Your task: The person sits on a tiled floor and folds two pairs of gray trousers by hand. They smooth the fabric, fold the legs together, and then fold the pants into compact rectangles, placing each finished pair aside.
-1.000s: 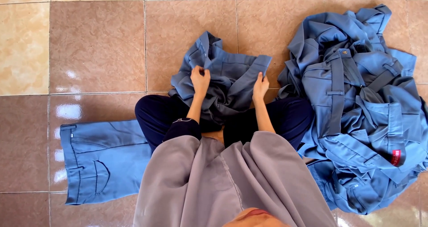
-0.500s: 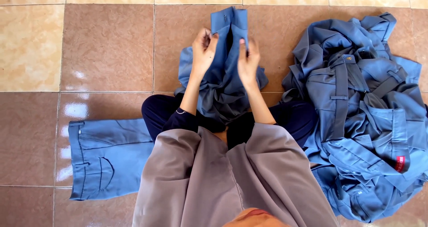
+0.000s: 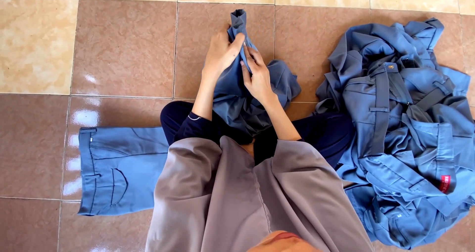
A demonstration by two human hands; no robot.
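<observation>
Glossy brown and beige tile floor [image 3: 123, 49]. Big heap of blue trousers [image 3: 401, 128] on right, folded blue pair [image 3: 118, 168] flat on left. Bunched grey-blue garment [image 3: 242, 98] held up over lap, top edge rolled narrow. Left hand [image 3: 221, 51] and right hand [image 3: 257, 76] both pinching that top edge, fingers pressed together.
</observation>
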